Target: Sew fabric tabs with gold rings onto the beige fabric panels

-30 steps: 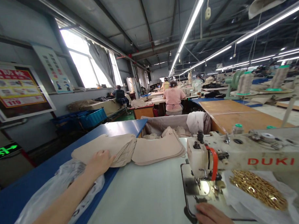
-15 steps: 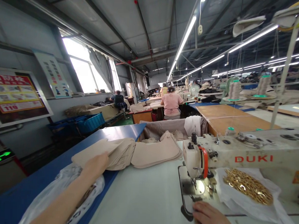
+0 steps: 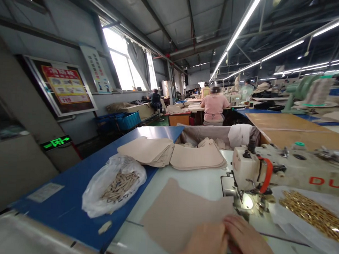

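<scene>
A beige cut fabric piece point(image 3: 174, 212) lies flat on the pale machine table, its right corner by the presser foot of the sewing machine point(image 3: 246, 166). My left hand point(image 3: 204, 241), blurred, is closed on the piece's near right edge. My right hand point(image 3: 247, 237) meets it there with fingers curled together; what they pinch is hidden. Behind the piece lie two stacks of similar fabric pieces, a left stack point(image 3: 146, 148) and a right stack point(image 3: 197, 157). To the right of the needle, gold-coloured metal parts point(image 3: 313, 213) rest on a white plastic bag point(image 3: 277, 216).
An open plastic bag point(image 3: 95, 194) of small tan strips sits on the blue tabletop point(image 3: 72, 190) at left, a small scrap point(image 3: 105, 227) nearby. Beyond the table stands a cloth-lined bin point(image 3: 191, 133) of fabric. A person in pink point(image 3: 214, 108) sits farther back.
My left hand has left the left stack and come to the right beside my right hand. A fabric piece now lies before the machine. The view has turned left.
</scene>
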{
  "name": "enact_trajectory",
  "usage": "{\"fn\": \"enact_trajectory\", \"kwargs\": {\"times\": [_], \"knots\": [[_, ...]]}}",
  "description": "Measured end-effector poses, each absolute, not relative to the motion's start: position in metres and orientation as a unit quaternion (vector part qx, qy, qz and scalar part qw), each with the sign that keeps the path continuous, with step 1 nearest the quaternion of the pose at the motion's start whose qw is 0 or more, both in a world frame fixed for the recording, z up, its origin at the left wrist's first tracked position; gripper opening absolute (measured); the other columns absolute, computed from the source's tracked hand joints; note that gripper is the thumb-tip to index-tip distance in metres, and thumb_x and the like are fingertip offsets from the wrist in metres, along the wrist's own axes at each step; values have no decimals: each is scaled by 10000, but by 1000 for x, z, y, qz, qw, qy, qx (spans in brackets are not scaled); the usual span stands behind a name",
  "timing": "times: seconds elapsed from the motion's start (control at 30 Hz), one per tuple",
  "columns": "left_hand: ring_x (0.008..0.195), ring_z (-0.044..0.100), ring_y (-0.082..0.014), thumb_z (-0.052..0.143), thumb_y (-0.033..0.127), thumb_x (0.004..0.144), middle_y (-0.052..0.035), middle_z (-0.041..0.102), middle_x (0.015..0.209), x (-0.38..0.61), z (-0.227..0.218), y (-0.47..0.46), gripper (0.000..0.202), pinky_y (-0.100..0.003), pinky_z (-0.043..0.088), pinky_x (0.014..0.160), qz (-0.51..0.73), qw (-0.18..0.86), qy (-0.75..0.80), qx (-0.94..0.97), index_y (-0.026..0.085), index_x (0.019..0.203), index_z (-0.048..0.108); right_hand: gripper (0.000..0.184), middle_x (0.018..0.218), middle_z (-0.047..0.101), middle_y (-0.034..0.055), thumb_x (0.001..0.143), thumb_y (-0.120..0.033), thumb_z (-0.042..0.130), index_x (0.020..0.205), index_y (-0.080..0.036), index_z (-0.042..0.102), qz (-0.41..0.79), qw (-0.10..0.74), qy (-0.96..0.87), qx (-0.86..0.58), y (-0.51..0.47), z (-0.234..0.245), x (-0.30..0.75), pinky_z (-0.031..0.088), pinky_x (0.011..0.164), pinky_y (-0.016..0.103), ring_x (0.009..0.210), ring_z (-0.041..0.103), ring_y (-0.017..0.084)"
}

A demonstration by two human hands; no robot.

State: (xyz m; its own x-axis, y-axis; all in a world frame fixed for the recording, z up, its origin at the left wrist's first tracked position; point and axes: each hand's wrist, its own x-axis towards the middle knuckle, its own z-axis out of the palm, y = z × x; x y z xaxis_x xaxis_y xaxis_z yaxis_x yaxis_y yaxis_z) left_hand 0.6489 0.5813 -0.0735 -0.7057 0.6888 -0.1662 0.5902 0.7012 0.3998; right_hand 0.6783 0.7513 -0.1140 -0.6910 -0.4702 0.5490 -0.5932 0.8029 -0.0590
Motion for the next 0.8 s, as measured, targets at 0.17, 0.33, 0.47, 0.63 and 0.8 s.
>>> {"fn": "enact_trajectory", "kwargs": {"times": [0.17, 0.33, 0.47, 0.63, 0.8], "knots": [[827, 660, -186, 476, 326, 840, -49, 724, 921, 644, -65, 551, 254, -267, 513, 737, 320, 164, 885, 296, 226, 993, 651, 313, 982, 717, 48, 707, -39, 460, 851, -222, 670, 182, 209, -906, 319, 768, -124, 679, 544, 830, 248, 931, 675, 186], [870, 646, -185, 431, 290, 842, -32, 709, 973, 589, -23, 448, 266, -261, 489, 797, 239, -30, 968, 75, 214, 983, 645, 317, 1073, 696, 52, 781, -67, 481, 969, -246, 664, 261, 212, -884, 326, 783, -133, 682, 524, 854, 219, 987, 658, 176], [984, 615, -288, 439, 255, 813, -127, 682, 1034, 539, -3, 368, 280, -382, 446, 868, 103, -86, 989, -56, 142, 964, 646, 288, 1084, 691, 75, 836, -104, 468, 989, -236, 673, 315, 212, -872, 311, 785, -142, 677, 529, 856, 248, 1016, 643, 193], [871, 658, -266, 520, 177, 718, -97, 717, 855, 521, -11, 331, 152, -306, 471, 750, 73, -36, 993, -85, 171, 756, 667, 256, 1109, 678, 85, 868, -150, 466, 992, -232, 675, 349, 181, -868, 303, 786, -145, 674, 531, 870, 286, 1050, 626, 210], [880, 652, -258, 462, 177, 744, -63, 721, 847, 520, -13, 327, 212, -303, 458, 764, 84, -43, 993, -73, 201, 711, 670, 175, 1060, 699, 86, 880, -284, 516, 896, -231, 681, 373, 176, -864, 290, 786, -138, 675, 543, 847, 285, 997, 653, 223]]}}
